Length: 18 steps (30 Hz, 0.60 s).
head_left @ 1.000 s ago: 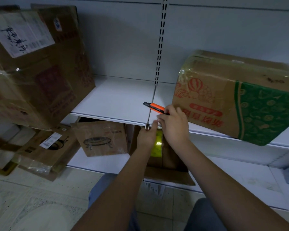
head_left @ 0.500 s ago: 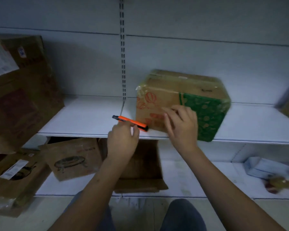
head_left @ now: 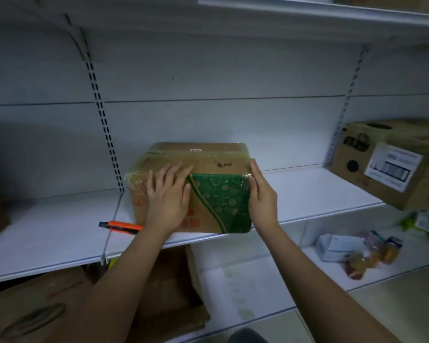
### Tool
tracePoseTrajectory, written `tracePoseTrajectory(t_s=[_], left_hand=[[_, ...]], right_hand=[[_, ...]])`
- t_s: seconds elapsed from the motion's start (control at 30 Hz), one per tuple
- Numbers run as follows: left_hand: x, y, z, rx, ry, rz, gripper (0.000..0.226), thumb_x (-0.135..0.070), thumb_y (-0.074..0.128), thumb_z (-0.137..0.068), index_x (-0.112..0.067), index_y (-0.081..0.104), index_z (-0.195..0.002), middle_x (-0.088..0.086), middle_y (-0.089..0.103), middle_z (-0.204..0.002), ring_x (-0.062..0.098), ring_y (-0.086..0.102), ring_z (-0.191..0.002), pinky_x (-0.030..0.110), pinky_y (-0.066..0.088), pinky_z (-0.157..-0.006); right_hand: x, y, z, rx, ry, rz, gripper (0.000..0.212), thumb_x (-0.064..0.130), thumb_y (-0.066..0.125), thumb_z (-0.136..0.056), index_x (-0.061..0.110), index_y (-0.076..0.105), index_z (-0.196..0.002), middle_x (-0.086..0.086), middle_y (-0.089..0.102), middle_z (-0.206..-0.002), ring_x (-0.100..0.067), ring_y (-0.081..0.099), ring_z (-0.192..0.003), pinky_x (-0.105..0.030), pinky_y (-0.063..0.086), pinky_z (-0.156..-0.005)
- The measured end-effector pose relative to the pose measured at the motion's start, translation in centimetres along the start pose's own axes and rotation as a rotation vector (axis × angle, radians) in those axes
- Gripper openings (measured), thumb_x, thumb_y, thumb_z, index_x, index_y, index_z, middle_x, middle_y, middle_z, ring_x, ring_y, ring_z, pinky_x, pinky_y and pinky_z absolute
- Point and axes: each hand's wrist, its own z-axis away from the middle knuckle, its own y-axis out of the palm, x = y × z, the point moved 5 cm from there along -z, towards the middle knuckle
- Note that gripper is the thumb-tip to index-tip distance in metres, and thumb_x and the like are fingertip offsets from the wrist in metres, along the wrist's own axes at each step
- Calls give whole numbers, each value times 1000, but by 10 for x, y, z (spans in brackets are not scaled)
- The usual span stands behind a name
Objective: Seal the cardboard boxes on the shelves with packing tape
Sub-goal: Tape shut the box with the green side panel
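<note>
The left hand [head_left: 167,198] lies flat on the front face of the cardboard box [head_left: 216,191], fingers straight and spread, reaching up to the top front edge. The right hand [head_left: 261,194] presses flat against the box's right side, fingers straight and together, gripping nothing. The box sits between both palms on the white middle shelf [head_left: 312,191], its front edge close to the shelf lip. Clear tape wraps its top and corners; the front carries a green patterned panel at right and red print at left.

An orange utility knife [head_left: 120,226] lies on the shelf just left of the left wrist, touching neither hand. A second carton [head_left: 391,164] with a white label sits further right on the same shelf. Below, brown cartons [head_left: 174,288] stand on the lower shelf, with small packaged goods [head_left: 357,251] at right.
</note>
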Motion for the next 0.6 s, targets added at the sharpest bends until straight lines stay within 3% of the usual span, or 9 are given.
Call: tracePoseTrajectory(t_s=[0.07,0.13,0.23,0.27,0.33,0.4,0.47,0.53,0.6], left_hand=[[-3,2,0,-17,-10,20,50,-42,24,-102,-29,45,-145,1,42,-148,23,27,-142,50,-3,-121],[-2,5,-2,-17,-13,23,49,-43,26,-102,-28,44,-146,1,41,-149,24,26,-142,48,-7,-120],[3,9,-4,-5,-3,18,49,-43,28,-102,-29,40,-147,1,38,-150,25,24,-143,49,-8,-120],[3,9,-4,-4,2,9,48,-43,28,-102,-29,40,-147,1,38,-150,25,24,-143,50,-8,-120],[4,10,-5,-15,7,-14,48,-43,29,-102,-29,40,-147,2,38,-150,25,25,-143,51,-8,-120],[4,10,-6,-21,6,-15,48,-43,30,-102,-29,40,-147,2,38,-150,26,25,-143,51,-8,-120],[5,11,-4,-22,1,-25,48,-42,30,-102,-29,39,-148,2,37,-150,26,25,-144,51,-7,-120],[5,11,-4,-10,-5,-42,49,-42,31,-102,-30,38,-149,0,37,-151,24,25,-143,53,-3,-121],[5,9,-6,20,28,-73,51,-44,31,-101,-33,36,-150,-1,38,-151,24,29,-141,53,7,-119]], right_hand=[[-4,12,7,-102,50,32,47,25,33,-107,36,28,-153,16,50,-140,-2,56,-115,-18,46,-96],[-14,25,14,-155,113,69,49,26,29,-108,34,22,-156,11,59,-127,-10,62,-98,-25,50,-79],[-42,31,26,-77,179,143,51,35,22,-106,31,21,-156,0,65,-101,-23,65,-90,-31,49,-70],[-48,27,29,-30,163,179,53,41,18,-104,31,21,-156,-2,66,-102,-25,65,-94,-33,51,-73],[-48,17,27,31,119,221,59,49,16,-102,30,16,-157,-4,61,-131,-24,58,-118,-33,49,-90],[-34,7,15,-42,45,208,58,46,22,-105,27,10,-158,0,37,-156,-17,38,-140,-30,35,-108],[-8,6,-3,-108,-114,258,53,39,24,-107,24,15,-158,3,22,-163,-12,20,-149,-27,21,-119],[5,18,-16,-63,-236,340,48,36,26,-107,22,36,-152,3,30,-160,-12,20,-149,-27,20,-121],[1,25,-22,-59,-216,307,47,36,28,-104,18,57,-137,1,49,-148,-12,34,-143,-26,29,-117]])
